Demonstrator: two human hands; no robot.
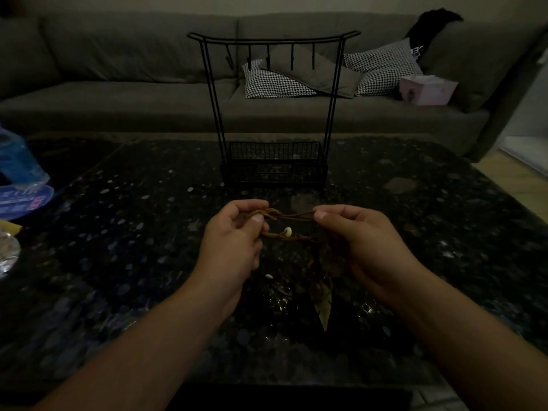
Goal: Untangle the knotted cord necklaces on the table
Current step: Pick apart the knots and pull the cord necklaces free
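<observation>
Above the dark speckled desk (133,232), just in front of the black wire jewellery stand (274,114), both hands hold the brown cord necklaces (292,216) up off the surface. The left hand (234,241) has its fingers curled, and its thumb and forefinger pinch a bunched knot of cord on the stand's near left side. The right hand (364,235) pinches the other end of the same strands between thumb and forefinger, so a short run of cord stretches between the two hands. A lower strand sags beneath that run and carries a small white bead (288,231). More cord hangs down below the right hand, ending in a leaf-shaped pendant (324,304) that lies toward the viewer from the stand; whether it touches the desk cannot be told in the dim light. A second small white bead (269,276) lies on the desk below the left hand. Far left of the stand are a blue plastic bottle (17,161) and a round blue lid (25,200). Behind the stand is a grey sofa (118,84) with checked cushions (275,83) and a pink box (427,89).
</observation>
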